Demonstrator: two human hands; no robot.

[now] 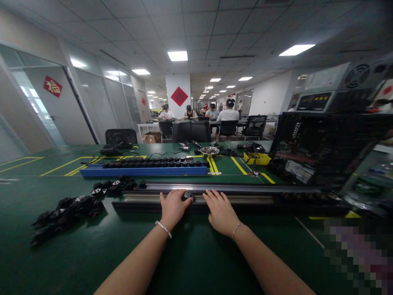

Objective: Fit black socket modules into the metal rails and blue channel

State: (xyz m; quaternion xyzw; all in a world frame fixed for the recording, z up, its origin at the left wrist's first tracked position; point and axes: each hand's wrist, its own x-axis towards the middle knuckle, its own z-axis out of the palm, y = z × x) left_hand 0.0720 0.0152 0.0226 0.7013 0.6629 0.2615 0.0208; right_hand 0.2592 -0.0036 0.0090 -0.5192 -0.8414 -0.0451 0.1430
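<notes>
Left hand [172, 208] and right hand [221, 213] reach forward, palms down, apart, over a long black rail [251, 200] on the green table [190, 262]; left thumb touches or nears a small dark block [188, 195] (whether gripped, I cannot tell), right fingers extend, slightly spread.

Two hands [174, 207], one bowl [210, 155] at their twelve o'clock, one blue rail [144, 171] at ten, one yellow tray [260, 160] at two.

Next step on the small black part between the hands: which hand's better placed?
Left hand, likely: its thumb is at the small black part, while the right hand lies to the right along the rail, apart from it.
</notes>
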